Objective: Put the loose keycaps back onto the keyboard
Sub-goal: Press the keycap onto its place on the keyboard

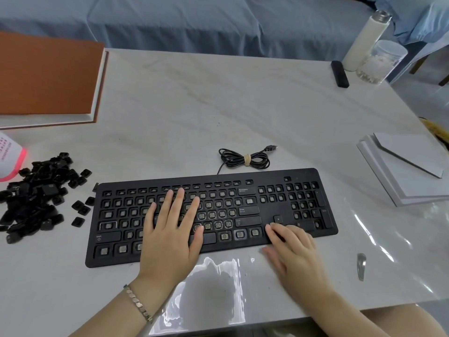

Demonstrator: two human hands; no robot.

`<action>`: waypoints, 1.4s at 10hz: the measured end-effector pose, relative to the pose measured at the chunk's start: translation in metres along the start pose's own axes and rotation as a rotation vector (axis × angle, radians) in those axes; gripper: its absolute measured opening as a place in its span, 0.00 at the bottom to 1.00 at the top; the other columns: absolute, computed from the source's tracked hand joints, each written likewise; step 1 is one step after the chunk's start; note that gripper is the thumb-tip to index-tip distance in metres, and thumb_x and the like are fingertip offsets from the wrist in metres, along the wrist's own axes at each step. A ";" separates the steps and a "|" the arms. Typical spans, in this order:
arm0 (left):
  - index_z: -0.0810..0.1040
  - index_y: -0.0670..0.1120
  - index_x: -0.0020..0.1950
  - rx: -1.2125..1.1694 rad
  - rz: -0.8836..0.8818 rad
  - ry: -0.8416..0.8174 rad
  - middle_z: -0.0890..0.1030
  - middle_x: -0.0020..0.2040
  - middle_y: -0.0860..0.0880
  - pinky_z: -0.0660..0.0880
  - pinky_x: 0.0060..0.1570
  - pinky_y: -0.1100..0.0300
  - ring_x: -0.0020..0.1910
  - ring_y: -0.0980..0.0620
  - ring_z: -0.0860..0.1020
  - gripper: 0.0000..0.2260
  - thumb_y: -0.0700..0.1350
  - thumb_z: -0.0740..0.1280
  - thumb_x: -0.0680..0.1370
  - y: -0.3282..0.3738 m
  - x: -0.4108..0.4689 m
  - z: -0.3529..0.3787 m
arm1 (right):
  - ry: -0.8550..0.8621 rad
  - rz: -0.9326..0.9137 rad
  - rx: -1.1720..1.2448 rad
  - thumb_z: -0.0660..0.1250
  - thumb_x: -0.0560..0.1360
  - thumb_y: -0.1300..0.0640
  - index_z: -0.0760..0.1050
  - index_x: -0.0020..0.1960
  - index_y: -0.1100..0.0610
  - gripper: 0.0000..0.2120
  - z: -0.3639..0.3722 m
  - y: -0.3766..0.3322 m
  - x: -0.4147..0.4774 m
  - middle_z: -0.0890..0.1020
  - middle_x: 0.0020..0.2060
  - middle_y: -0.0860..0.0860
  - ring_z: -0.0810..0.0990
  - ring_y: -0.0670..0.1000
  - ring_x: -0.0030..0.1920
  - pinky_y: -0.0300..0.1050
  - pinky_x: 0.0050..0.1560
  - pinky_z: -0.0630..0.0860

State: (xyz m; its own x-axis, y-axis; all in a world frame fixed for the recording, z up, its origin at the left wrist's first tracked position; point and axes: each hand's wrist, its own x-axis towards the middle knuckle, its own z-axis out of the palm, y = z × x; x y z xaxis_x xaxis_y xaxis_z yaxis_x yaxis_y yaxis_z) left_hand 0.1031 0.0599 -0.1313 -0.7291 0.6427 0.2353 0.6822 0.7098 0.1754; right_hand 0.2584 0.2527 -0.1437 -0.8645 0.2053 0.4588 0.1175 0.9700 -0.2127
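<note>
The keyboard (267,211) lies in the lower centre of the frame. Nearly every keycap is missing, and only a few wide keys such as Enter and Backspace are seated. The left hand (170,237) lies flat on its middle, fingers (178,205) straight and slightly spread, probably steadying it. The right hand (295,250) rests at its lower right edge, fingers relaxed, pinching nothing. The loose keycaps (36,198) sit heaped at the left, within reach. The worktop (194,105) is pale, glossy marble, and blue cloth (170,20) drapes behind it.

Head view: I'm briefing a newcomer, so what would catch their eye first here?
The black keyboard at centre, most of its keycaps missing. A heap of loose keycaps lies to its left. The left hand rests flat on the keyboard; the right hand is at its near right edge.
</note>
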 end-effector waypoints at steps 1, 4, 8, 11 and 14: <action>0.74 0.45 0.67 -0.008 0.005 0.007 0.70 0.70 0.40 0.59 0.67 0.42 0.69 0.42 0.67 0.22 0.52 0.55 0.77 0.000 0.000 0.000 | 0.023 0.020 -0.058 0.55 0.80 0.49 0.80 0.55 0.62 0.21 -0.002 -0.005 -0.002 0.82 0.52 0.53 0.73 0.52 0.53 0.46 0.56 0.70; 0.74 0.45 0.67 -0.013 0.007 0.026 0.70 0.70 0.40 0.59 0.67 0.42 0.69 0.41 0.67 0.22 0.52 0.54 0.77 -0.001 -0.001 0.002 | -0.021 0.030 -0.126 0.59 0.77 0.52 0.79 0.57 0.61 0.17 -0.003 -0.008 -0.002 0.82 0.53 0.51 0.73 0.53 0.57 0.50 0.58 0.69; 0.74 0.47 0.66 -0.195 0.018 -0.097 0.72 0.69 0.45 0.54 0.69 0.48 0.71 0.50 0.62 0.21 0.51 0.55 0.77 -0.010 -0.001 -0.006 | -0.117 0.255 0.013 0.62 0.70 0.53 0.83 0.39 0.55 0.11 -0.022 -0.035 0.042 0.81 0.36 0.47 0.79 0.52 0.41 0.47 0.45 0.74; 0.80 0.41 0.57 -0.308 -0.314 0.137 0.78 0.59 0.46 0.68 0.60 0.51 0.58 0.47 0.75 0.13 0.34 0.68 0.73 -0.118 -0.028 -0.058 | -0.423 0.237 0.471 0.64 0.76 0.56 0.81 0.47 0.55 0.08 0.000 -0.143 0.119 0.82 0.42 0.46 0.78 0.46 0.46 0.42 0.50 0.74; 0.83 0.42 0.50 -0.088 -0.305 0.058 0.80 0.45 0.47 0.74 0.38 0.55 0.41 0.43 0.78 0.11 0.34 0.74 0.69 -0.192 -0.051 -0.069 | -0.579 -0.003 0.461 0.61 0.77 0.57 0.76 0.60 0.54 0.13 0.053 -0.226 0.165 0.77 0.57 0.48 0.71 0.48 0.61 0.43 0.61 0.68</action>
State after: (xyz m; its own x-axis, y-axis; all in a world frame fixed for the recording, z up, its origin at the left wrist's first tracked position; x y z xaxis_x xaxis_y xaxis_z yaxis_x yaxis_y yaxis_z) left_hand 0.0129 -0.1292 -0.1115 -0.8983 0.3844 0.2127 0.4362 0.8381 0.3275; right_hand 0.0637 0.0608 -0.0661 -0.9989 -0.0219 -0.0414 0.0080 0.7912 -0.6116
